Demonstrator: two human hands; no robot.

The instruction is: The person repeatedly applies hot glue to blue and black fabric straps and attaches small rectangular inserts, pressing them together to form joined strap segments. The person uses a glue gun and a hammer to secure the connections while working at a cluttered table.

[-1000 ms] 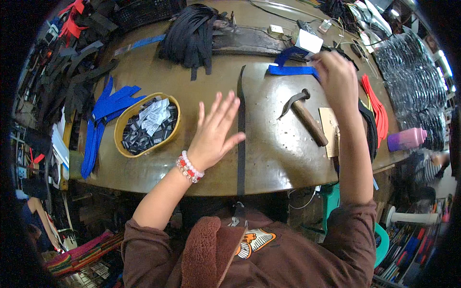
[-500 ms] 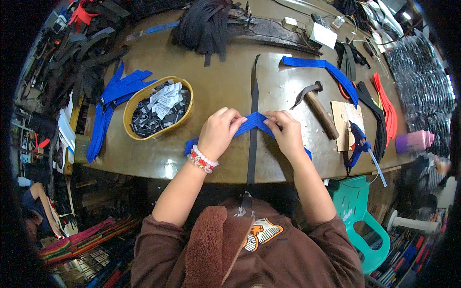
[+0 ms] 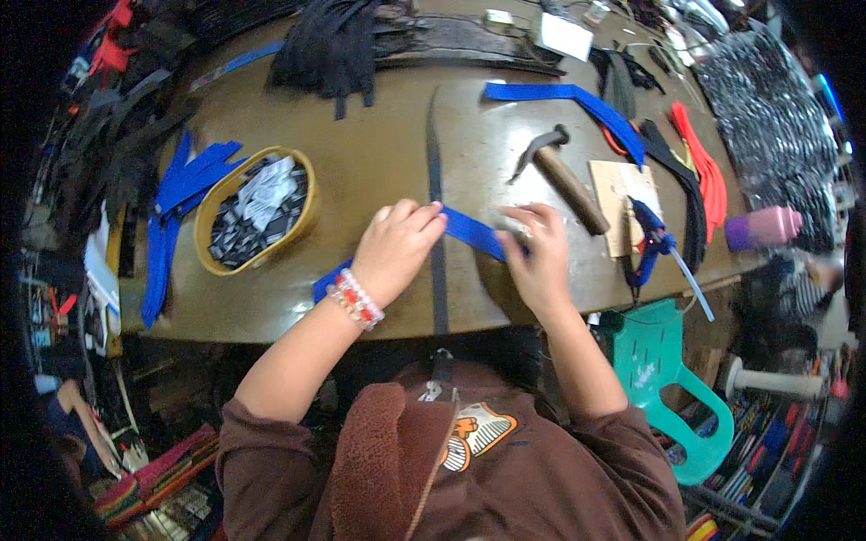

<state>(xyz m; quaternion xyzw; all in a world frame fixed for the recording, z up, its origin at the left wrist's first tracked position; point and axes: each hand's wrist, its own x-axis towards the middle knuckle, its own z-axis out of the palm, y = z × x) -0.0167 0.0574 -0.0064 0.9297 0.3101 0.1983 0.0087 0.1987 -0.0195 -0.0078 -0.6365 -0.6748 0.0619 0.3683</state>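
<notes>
A blue webbing strap [image 3: 471,232] crosses a thin dark strap [image 3: 437,270] that runs down the table to its near edge. My left hand [image 3: 397,248] pinches the blue strap where it bends, beside the dark strap; one end shows below that hand, next to my beaded bracelet. At the strap's other side is my right hand [image 3: 541,257], thumb and forefinger apart, the thumb close to the blue webbing. Motion blurs these fingers a little, and the strap's right end is hidden.
An oval yellow basket [image 3: 313,203] of small black pieces and white labels stands left, beside blue straps [image 3: 167,239]. To the right lie a hammer [image 3: 573,191], a board [image 3: 603,180], a blue glue gun [image 3: 648,236] and red straps [image 3: 704,171]. A green chair [image 3: 649,361] stands near right.
The view has shifted, so the table things sit further left. My right thumb and fingers have parted from their pinch on the blue strap; my left hand keeps its pinch.
</notes>
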